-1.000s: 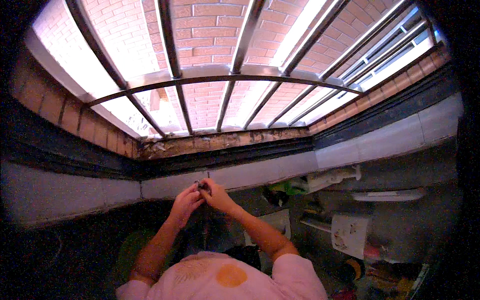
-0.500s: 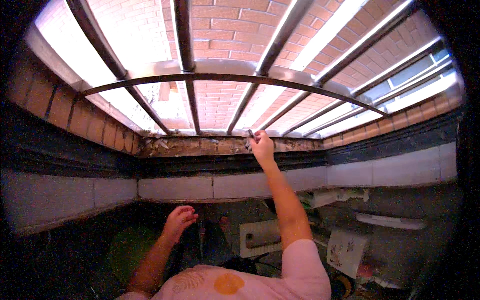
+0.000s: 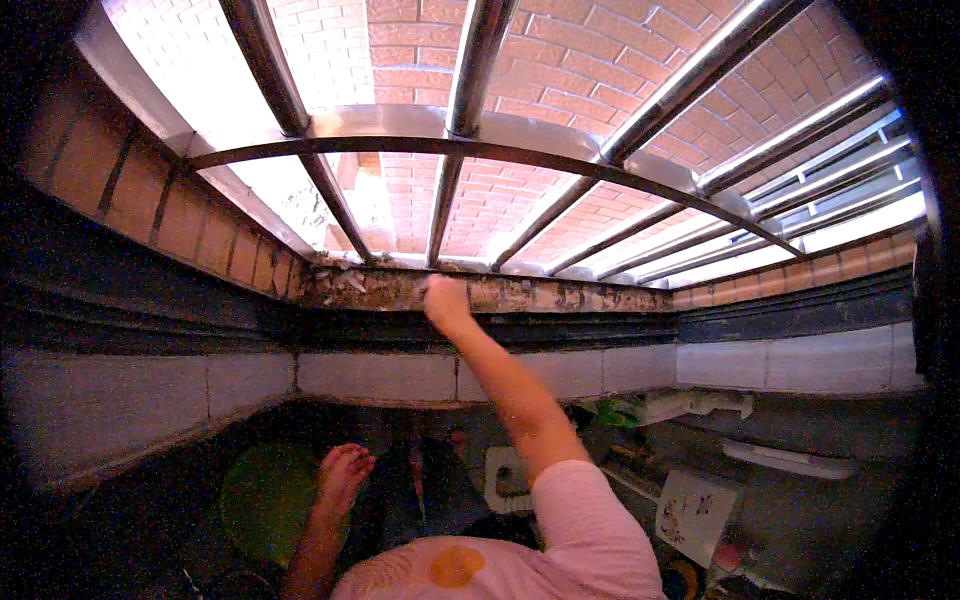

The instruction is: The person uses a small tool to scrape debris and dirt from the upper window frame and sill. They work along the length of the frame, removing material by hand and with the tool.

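My right hand (image 3: 448, 303) reaches out to the worn, dirt-spotted sill (image 3: 540, 293) under the window bars. Its fingers are closed in a fist against the sill, left of the middle; whatever they hold is hidden behind the hand. Low in front of my body hangs my left hand (image 3: 345, 472), loosely curled with its fingers a little apart. Nothing shows in it, and it touches nothing that I can see.
Metal window bars (image 3: 468, 80) with a curved crosspiece (image 3: 500, 152) rise past the sill. A dark window track (image 3: 560, 330) and pale wall tiles (image 3: 530, 375) lie nearer. Below stand a green round basin (image 3: 255, 505) and a white box-like thing (image 3: 695, 510).
My right hand has moved left along the sill; the small dark thing seen at its fingers before is now hidden. My left hand has sunk a little. The view has shifted.
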Demonstrator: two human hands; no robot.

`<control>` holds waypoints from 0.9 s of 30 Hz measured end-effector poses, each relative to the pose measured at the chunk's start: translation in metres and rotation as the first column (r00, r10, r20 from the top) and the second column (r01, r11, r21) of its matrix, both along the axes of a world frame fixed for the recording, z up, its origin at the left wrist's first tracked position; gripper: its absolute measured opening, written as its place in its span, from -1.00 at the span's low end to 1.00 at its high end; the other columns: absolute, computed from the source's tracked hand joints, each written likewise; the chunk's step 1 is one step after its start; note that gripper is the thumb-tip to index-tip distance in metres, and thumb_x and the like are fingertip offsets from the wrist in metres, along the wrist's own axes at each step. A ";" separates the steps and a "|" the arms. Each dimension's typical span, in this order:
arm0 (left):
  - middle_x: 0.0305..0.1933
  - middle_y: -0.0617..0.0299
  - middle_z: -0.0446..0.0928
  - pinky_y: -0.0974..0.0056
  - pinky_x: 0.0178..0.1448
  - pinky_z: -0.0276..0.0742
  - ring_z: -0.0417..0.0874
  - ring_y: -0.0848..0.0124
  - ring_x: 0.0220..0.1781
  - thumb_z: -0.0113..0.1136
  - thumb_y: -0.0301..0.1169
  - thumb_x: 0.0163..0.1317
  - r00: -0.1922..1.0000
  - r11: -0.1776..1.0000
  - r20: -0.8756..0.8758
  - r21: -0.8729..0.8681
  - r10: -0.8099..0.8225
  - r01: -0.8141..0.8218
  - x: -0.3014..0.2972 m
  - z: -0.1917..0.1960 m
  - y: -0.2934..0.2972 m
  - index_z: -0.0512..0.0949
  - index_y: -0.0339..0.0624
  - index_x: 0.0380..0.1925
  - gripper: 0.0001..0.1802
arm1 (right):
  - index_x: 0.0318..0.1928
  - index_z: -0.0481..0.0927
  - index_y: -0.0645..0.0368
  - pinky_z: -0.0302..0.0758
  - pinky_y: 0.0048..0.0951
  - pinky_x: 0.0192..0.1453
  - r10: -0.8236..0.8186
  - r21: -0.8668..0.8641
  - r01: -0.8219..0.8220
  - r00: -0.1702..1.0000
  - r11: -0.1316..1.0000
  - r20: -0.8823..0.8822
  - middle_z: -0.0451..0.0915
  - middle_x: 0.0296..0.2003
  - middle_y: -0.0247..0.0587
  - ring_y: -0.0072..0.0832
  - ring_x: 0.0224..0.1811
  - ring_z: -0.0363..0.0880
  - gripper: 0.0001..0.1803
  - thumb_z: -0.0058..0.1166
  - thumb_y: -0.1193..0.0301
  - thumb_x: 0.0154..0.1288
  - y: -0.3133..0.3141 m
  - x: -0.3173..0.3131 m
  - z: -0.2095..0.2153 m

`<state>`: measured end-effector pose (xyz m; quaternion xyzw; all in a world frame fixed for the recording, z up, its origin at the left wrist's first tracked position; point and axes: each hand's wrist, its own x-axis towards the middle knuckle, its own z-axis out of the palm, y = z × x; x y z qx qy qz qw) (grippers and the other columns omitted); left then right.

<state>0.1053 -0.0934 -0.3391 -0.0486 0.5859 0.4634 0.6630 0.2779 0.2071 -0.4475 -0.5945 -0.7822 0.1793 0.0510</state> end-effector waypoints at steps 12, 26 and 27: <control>-0.30 0.12 0.49 0.17 -0.06 0.46 0.53 0.26 -0.24 0.00 -0.49 0.10 0.998 0.999 0.051 0.002 0.038 -0.038 -0.044 -0.028 -0.038 0.42 -0.21 -0.32 -0.88 | -0.35 0.46 0.28 0.43 -0.08 -0.29 -0.188 0.125 0.174 0.976 0.977 0.111 0.47 -0.42 0.17 0.05 -0.33 0.46 -0.83 -0.11 0.51 0.00 -0.007 0.077 0.020; -0.27 0.13 0.47 0.14 -0.04 0.44 0.52 0.23 -0.20 0.02 -0.47 0.10 0.991 0.991 0.017 0.014 0.131 -0.131 -0.068 -0.034 -0.057 0.40 -0.18 -0.29 -0.85 | -0.64 0.50 0.31 0.41 -0.09 -0.29 -0.391 0.048 0.395 0.918 0.917 -0.068 0.49 -0.56 0.16 0.01 -0.44 0.48 -0.84 -0.02 0.44 -0.18 -0.003 -0.057 -0.004; -0.27 0.14 0.47 0.14 -0.04 0.44 0.52 0.23 -0.20 0.01 -0.46 0.10 0.993 0.993 0.023 0.009 0.117 -0.117 -0.069 -0.030 -0.053 0.40 -0.17 -0.29 -0.85 | -0.57 0.52 0.30 0.41 -0.10 -0.26 -0.301 0.015 0.313 0.924 0.950 -0.237 0.49 -0.54 0.13 0.01 -0.45 0.48 -0.82 -0.07 0.42 -0.11 -0.010 -0.073 0.001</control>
